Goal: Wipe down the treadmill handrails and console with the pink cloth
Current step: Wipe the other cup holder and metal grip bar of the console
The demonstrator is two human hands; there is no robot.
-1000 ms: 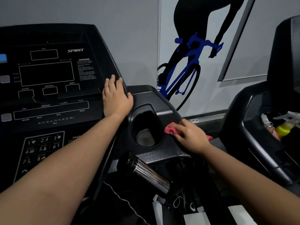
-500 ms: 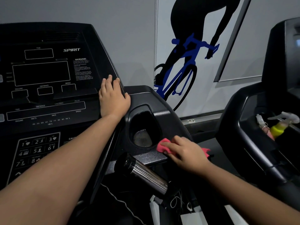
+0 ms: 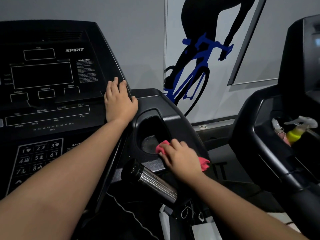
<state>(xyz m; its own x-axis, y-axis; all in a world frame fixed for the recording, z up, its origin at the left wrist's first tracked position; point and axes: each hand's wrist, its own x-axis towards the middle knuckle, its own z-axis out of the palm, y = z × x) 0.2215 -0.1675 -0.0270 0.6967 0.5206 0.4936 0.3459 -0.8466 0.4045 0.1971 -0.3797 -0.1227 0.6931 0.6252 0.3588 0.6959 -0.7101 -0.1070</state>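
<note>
On one treadmill console (image 3: 52, 75), left hand (image 3: 119, 103) flat, right hand (image 3: 180, 160) gripping one pink cloth (image 3: 161, 148)

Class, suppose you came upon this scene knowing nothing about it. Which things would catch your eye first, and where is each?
The pink cloth stands out most, bright against the black treadmill, held by the right hand at the near rim of the cup holder. Behind, on the grey wall, the cyclist mural shows a black rider on a blue bicycle. The left hand rests flat on the right edge of the console.
</note>
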